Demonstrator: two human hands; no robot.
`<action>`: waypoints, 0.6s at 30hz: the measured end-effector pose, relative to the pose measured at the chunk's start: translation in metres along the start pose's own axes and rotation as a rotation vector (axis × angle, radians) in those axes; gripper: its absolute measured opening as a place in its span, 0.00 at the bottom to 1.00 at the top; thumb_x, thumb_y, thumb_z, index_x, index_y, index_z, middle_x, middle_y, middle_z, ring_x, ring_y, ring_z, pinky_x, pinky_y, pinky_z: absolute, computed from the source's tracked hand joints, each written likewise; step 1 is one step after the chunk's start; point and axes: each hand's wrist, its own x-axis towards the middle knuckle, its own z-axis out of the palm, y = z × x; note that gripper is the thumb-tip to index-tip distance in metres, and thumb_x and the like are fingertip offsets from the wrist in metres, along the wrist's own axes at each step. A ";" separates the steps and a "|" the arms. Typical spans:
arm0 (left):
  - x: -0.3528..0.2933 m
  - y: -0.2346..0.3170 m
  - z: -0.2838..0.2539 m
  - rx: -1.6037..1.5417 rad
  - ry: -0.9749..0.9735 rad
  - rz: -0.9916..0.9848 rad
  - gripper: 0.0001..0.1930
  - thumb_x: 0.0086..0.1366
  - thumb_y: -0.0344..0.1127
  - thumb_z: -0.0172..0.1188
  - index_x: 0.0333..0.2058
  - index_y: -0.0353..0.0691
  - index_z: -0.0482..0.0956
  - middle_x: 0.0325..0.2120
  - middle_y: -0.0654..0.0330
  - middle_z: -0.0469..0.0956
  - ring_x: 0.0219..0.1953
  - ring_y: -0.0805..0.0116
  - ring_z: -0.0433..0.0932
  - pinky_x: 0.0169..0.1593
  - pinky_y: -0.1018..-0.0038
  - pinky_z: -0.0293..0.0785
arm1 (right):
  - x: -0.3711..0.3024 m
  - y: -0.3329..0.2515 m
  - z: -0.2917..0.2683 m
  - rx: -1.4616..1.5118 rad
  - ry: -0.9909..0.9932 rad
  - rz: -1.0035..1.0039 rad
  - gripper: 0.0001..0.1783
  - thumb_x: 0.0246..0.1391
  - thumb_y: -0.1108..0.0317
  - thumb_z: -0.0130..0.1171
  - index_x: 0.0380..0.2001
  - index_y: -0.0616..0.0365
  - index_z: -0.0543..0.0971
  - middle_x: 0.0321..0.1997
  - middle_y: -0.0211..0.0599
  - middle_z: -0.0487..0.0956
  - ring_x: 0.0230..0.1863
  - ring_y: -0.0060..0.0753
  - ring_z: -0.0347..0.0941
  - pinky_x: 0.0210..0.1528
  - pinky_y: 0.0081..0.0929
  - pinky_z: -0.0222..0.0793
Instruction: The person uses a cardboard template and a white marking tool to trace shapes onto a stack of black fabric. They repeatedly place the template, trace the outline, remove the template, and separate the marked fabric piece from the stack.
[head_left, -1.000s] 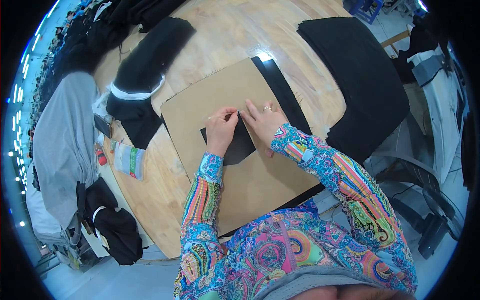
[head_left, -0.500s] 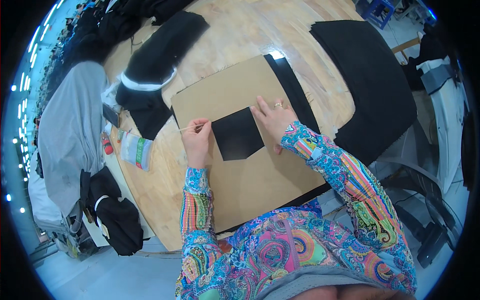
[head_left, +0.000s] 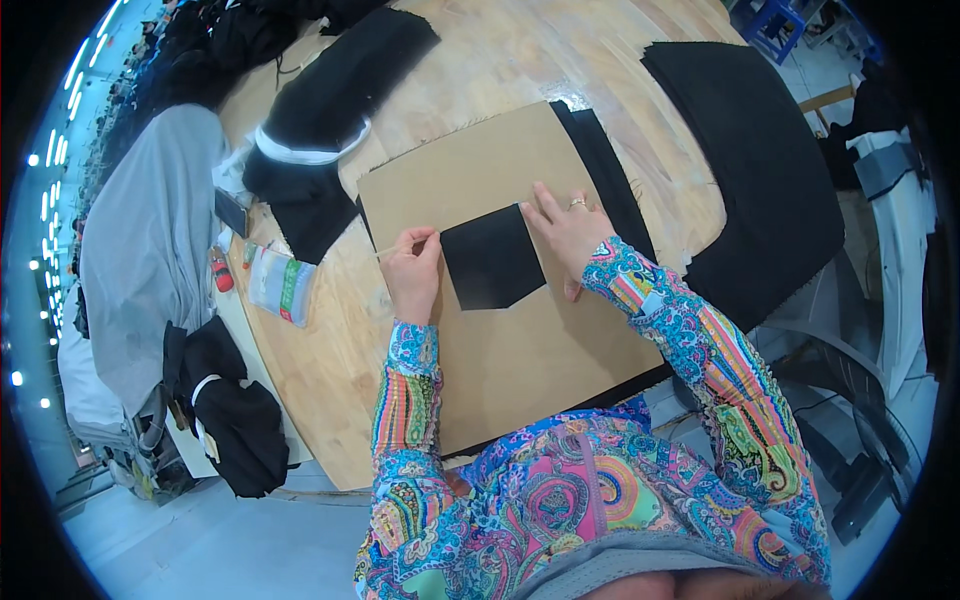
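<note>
A tan cardboard sheet [head_left: 560, 345] lies on stacked black fabric [head_left: 607, 165], which shows past its edges. Within the sheet is a five-sided, pocket-shaped black area [head_left: 492, 262], pointed at its near side; whether it is an opening or a laid piece I cannot tell. My left hand [head_left: 411, 275] pinches a thin, pale stick [head_left: 387, 252] at the black shape's far left corner. On its far right corner rest the spread fingers of my right hand [head_left: 570, 232], the rest of that hand lying flat on the cardboard.
A curved stack of black fabric [head_left: 750, 170] lies on the wooden table [head_left: 330, 410] at right. Far left, a black bundle [head_left: 330, 105] is tied with a white band. Nearby are a plastic packet [head_left: 282, 287] and a small red object [head_left: 222, 272]. A chair [head_left: 850, 400] stands at right.
The whole view has shifted slightly, so the table's contents appear farther right. My left fingertips have turned a little toward the black shape's corner, and less of the stick shows. My right hand stays on the cardboard.
</note>
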 end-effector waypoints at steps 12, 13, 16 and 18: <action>-0.003 -0.011 0.002 -0.099 0.106 -0.056 0.06 0.58 0.30 0.60 0.32 0.32 0.79 0.24 0.56 0.81 0.27 0.73 0.79 0.34 0.77 0.74 | 0.002 -0.002 0.000 0.006 -0.014 -0.001 0.79 0.06 0.62 0.83 0.68 0.46 0.48 0.73 0.41 0.42 0.66 0.65 0.51 0.57 0.53 0.68; -0.004 -0.009 0.003 -0.087 0.097 -0.051 0.06 0.58 0.30 0.60 0.32 0.32 0.79 0.25 0.56 0.81 0.28 0.73 0.79 0.34 0.77 0.74 | 0.002 -0.002 0.000 0.004 0.000 -0.002 0.78 0.05 0.63 0.82 0.68 0.45 0.48 0.73 0.41 0.43 0.65 0.65 0.52 0.57 0.53 0.67; -0.004 -0.010 0.002 -0.046 0.079 -0.035 0.06 0.58 0.30 0.60 0.32 0.32 0.79 0.25 0.56 0.81 0.28 0.73 0.79 0.34 0.77 0.74 | 0.002 -0.002 0.003 0.004 0.032 -0.004 0.78 0.04 0.64 0.82 0.68 0.44 0.49 0.73 0.40 0.44 0.64 0.66 0.55 0.57 0.52 0.66; -0.003 -0.010 0.003 -0.006 0.066 -0.004 0.06 0.58 0.29 0.60 0.31 0.32 0.79 0.25 0.57 0.81 0.28 0.74 0.79 0.35 0.78 0.74 | 0.003 -0.002 0.005 0.007 0.037 -0.004 0.78 0.04 0.64 0.82 0.68 0.44 0.49 0.73 0.40 0.44 0.64 0.66 0.55 0.57 0.52 0.66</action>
